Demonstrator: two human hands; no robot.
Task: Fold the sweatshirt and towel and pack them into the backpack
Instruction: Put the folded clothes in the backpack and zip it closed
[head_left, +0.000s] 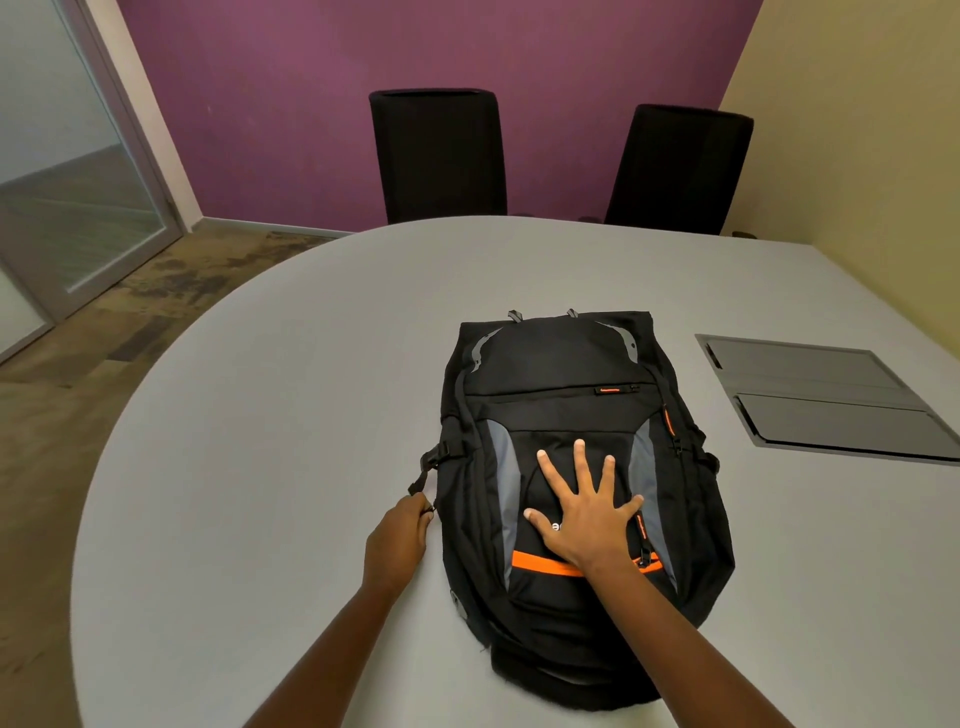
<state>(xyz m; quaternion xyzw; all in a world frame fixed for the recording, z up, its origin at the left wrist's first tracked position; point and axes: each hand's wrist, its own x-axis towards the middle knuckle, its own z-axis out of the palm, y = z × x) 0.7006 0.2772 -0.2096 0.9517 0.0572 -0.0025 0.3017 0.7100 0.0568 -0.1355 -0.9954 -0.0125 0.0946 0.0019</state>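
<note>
Your right hand (587, 519) presses flat, fingers spread, on the black-and-orange fabric backpack (561, 374); your left hand (400, 540) pinches its black side strap (423, 475). A hard tug could skid it.

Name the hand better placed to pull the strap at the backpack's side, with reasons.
Left. The left hand grips the strap at the edge of the backpack, while the right hand lies flat on its front, fingers spread, likely steadying it.

A black, grey and orange fabric backpack (561, 374) bears a partly hidden white logo (556, 527), only an "e"-like letter showing; its small orange tag (610, 389) is unreadable.
</note>
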